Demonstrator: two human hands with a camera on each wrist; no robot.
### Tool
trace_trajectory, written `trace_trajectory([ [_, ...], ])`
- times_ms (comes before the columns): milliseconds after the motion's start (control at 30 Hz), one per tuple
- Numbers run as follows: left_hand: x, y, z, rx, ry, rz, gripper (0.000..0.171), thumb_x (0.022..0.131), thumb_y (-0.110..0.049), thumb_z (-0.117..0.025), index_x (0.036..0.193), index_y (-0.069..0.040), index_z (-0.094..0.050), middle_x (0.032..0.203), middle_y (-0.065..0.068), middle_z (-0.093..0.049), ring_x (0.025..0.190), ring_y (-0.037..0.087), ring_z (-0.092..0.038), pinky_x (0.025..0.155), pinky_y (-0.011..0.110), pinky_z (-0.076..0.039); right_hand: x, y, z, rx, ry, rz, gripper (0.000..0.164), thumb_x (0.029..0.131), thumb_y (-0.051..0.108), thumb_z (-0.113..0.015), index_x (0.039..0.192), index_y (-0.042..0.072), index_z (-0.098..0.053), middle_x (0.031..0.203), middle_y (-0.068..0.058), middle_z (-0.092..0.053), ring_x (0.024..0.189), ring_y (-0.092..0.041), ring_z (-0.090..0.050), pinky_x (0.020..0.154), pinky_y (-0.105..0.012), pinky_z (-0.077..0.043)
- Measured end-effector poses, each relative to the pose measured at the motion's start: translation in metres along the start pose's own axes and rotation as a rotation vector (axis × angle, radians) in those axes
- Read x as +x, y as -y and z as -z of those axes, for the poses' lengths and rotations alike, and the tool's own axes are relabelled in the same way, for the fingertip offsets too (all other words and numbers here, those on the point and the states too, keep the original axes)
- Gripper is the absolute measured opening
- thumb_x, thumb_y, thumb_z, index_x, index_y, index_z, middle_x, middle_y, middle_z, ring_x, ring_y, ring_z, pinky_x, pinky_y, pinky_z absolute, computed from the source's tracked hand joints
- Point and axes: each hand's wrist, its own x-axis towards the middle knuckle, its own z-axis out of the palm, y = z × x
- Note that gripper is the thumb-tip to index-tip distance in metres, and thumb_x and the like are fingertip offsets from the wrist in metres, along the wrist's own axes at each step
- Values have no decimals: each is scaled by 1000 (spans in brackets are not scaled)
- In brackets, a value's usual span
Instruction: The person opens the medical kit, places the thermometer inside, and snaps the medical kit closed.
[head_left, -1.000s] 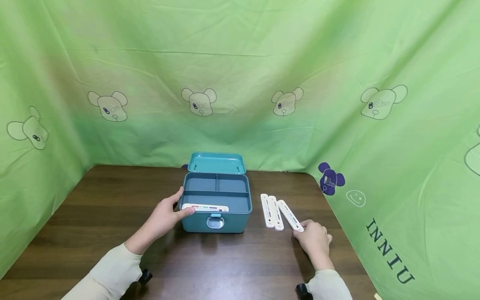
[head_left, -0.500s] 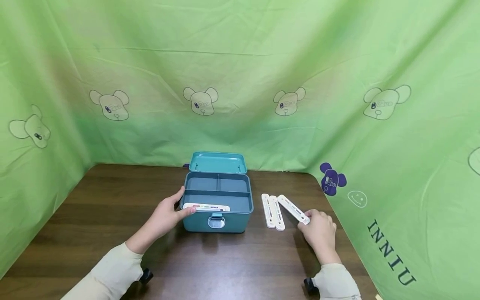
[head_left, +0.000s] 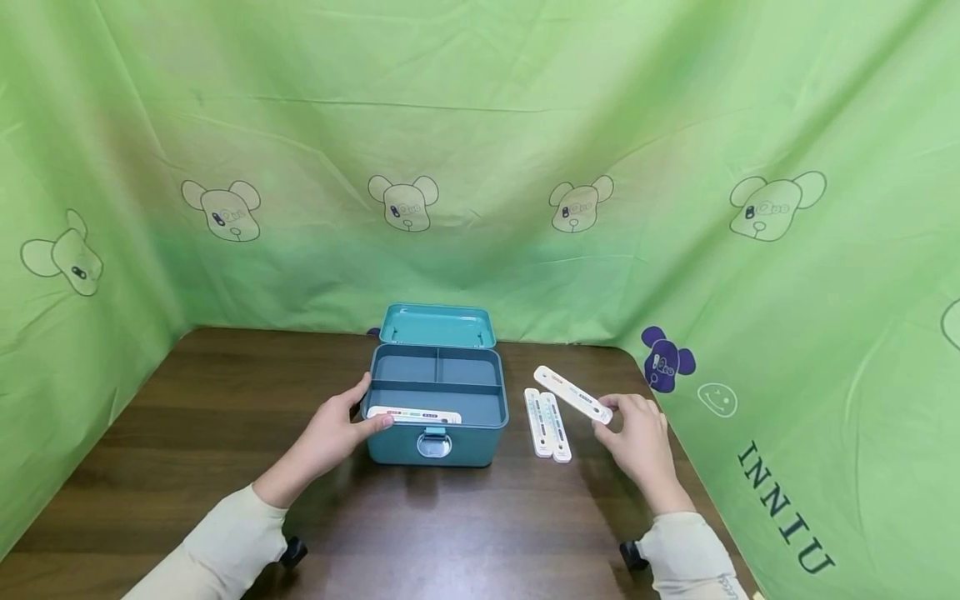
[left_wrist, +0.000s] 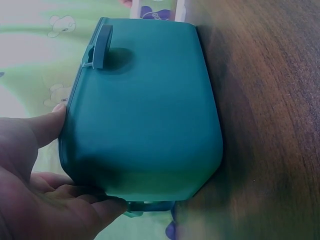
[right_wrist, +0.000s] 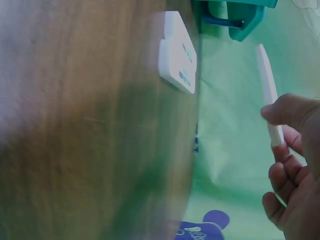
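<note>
A teal storage box [head_left: 435,446] stands with its lid raised at the back. My left hand [head_left: 333,429] holds the box at its left front corner, thumb at the rim and fingers along the side. Inside the front compartment lies a long flat white strip [head_left: 416,414] with coloured print. My right hand [head_left: 637,442] pinches the near end of another such strip [head_left: 572,393] between thumb and fingers, lifted off the table, as the right wrist view shows. Two more flat white strips [head_left: 546,425] lie side by side on the table, between the box and my right hand.
Two smaller compartments [head_left: 468,365] sit at the back of the box, split by a divider. The raised lid [head_left: 438,327] stands near the green printed curtain [head_left: 487,267] behind the brown wooden table [head_left: 255,392]. A metal clasp [head_left: 433,446] hangs on the box front.
My right hand has picked up the rightmost white strip and moved it up and away from the table, its far end swinging left over the other two. My left hand stays on the box.
</note>
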Motion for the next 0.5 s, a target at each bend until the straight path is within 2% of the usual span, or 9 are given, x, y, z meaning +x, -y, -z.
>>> trace_trajectory([
  [267, 0, 0, 0, 7, -1, 0, 99, 92, -49, -74, 162, -4, -22, 165, 17, -30, 152, 39, -28, 120, 58, -30, 17, 10, 11, 59, -15, 162, 37, 76, 9, -83, 111, 4, -71, 107, -15, -68, 102, -34, -53, 93, -51, -35],
  [500, -1, -1, 0, 8, 0, 6, 99, 92, -50, -74, 162, -3, -23, 165, 18, -30, 152, 40, -28, 120, 59, -29, 30, 23, 21, 87, -20, 309, 36, 74, 8, -84, 109, 7, -72, 105, -8, -68, 101, -29, -53, 88, -42, -33],
])
